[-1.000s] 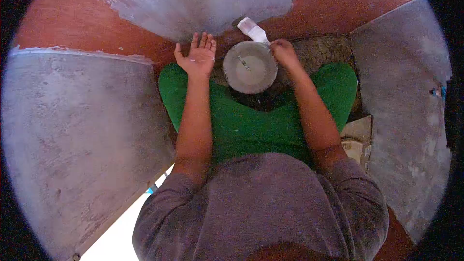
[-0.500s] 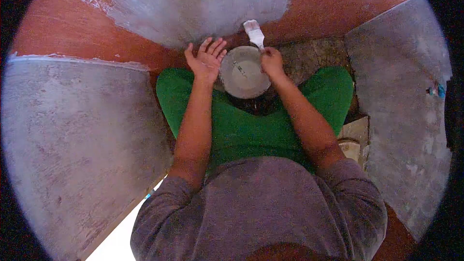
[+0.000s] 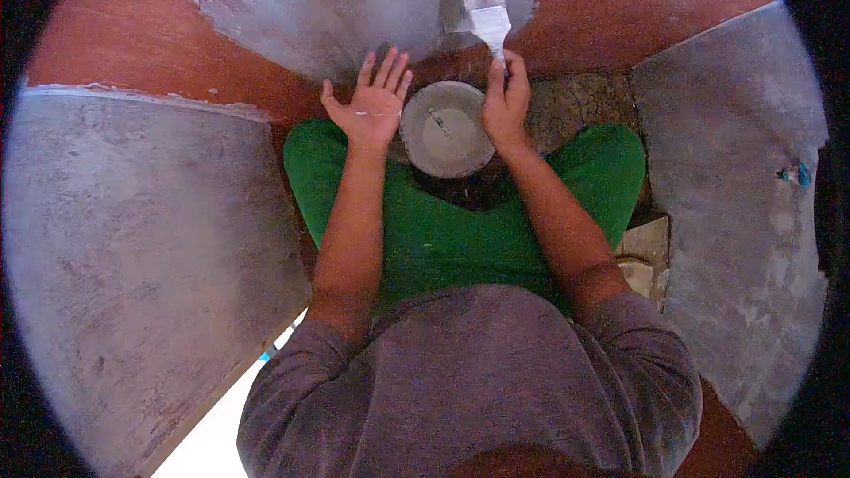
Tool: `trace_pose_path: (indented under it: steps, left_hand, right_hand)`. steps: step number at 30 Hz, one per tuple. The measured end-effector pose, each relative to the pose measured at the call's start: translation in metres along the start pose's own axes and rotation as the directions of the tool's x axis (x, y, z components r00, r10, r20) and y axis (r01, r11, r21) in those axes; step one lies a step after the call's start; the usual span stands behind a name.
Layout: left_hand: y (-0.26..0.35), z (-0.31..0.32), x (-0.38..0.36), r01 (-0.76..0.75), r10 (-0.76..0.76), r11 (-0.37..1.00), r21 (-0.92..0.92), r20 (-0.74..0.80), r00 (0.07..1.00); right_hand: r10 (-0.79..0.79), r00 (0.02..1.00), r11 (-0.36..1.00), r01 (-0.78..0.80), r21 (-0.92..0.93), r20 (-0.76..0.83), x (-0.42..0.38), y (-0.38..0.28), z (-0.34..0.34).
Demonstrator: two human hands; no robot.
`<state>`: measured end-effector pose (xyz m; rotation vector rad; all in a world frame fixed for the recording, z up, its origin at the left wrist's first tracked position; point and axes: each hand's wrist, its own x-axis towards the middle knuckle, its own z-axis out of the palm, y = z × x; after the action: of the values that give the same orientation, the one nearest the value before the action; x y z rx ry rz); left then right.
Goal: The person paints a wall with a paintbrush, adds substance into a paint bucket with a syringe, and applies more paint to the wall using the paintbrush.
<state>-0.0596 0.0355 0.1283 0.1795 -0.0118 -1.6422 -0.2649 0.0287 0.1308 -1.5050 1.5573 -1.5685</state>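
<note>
My grey shirt (image 3: 469,372) fills the near view, and past it my green trousers (image 3: 443,221), knees splayed because I squat close to the wall. Between the knees, on the floor (image 3: 575,102), sits the pot (image 3: 445,128), round and full of pale grey paint. I judge it is set there so that both arms reach it without stretching.

My left hand (image 3: 367,106) hangs just left of the pot, palm up and fingers (image 3: 385,66) spread. It holds nothing; I cannot tell whether it touches the rim. It seems kept free, out of the wet.

My right hand (image 3: 503,106) is just right of the pot, its fingers (image 3: 513,66) closed round the handle of the brush (image 3: 478,4). The handle is mostly hidden in my grip. The brush stands up and away from me, bristles outermost, well beyond the pot and over the grey painted patch (image 3: 336,0) of the red wall (image 3: 637,0). Whether the bristles touch the wall I cannot tell.

Grey slabs (image 3: 133,239) flank me on both sides.
</note>
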Motion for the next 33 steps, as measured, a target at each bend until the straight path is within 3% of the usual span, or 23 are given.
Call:
trace_pose_path:
  steps: [4,7,12,14,16,19,22,25,28,31,33]
  left_hand:
    - [0.003,-0.003,0.003,-0.026,0.027,0.999,-0.047,0.019,0.999]
    - [0.004,0.002,0.003,-0.053,0.054,0.997,-0.048,0.019,0.998]
    - [0.005,0.0,0.002,-0.066,0.066,0.998,-0.017,0.007,0.998]
    - [0.006,-0.001,0.001,-0.063,0.063,0.998,-0.003,0.0,0.998]
    - [0.005,-0.002,0.0,-0.055,0.055,0.998,0.011,-0.005,0.998]
    - [0.004,-0.003,0.0,-0.057,0.058,0.998,0.036,-0.022,0.998]
    - [0.003,-0.005,0.001,-0.046,0.048,0.998,0.049,-0.032,0.998]
    - [0.002,-0.005,0.001,-0.027,0.03,0.998,0.059,-0.04,0.999]
    - [-0.002,0.002,-0.001,-0.002,0.002,1.0,-0.004,0.045,0.999]
    - [-0.008,0.014,-0.003,0.041,-0.045,0.999,0.03,0.132,0.99]
    - [-0.01,0.019,-0.004,0.046,-0.055,0.997,0.056,0.155,0.986]
  right_hand:
    - [0.059,0.993,0.994,-0.049,-0.096,0.098,0.003,0.041,0.018]
    - [0.216,0.966,0.955,-0.178,-0.239,0.143,-0.012,0.098,0.031]
    - [0.61,0.757,0.756,-0.466,-0.46,0.234,-0.018,0.132,0.026]
    - [0.667,0.717,0.714,-0.535,-0.452,0.204,-0.018,0.127,0.024]
    - [0.643,0.755,0.734,-0.56,-0.384,0.127,-0.021,0.124,0.024]
    - [0.389,0.921,0.833,-0.353,-0.427,-0.002,-0.013,0.089,0.018]
    - [0.304,0.951,0.868,-0.298,-0.398,-0.049,-0.008,0.049,0.01]
    - [0.061,0.988,0.976,-0.089,-0.199,-0.139,0.001,0.031,0.004]
    - [-0.031,0.975,0.994,0.008,-0.105,-0.219,0.015,0.006,-0.003]
    - [-0.02,0.99,0.999,0.013,-0.052,-0.136,0.023,-0.002,-0.007]
    - [0.008,0.998,0.98,-0.02,-0.197,-0.063,0.027,0.016,-0.002]
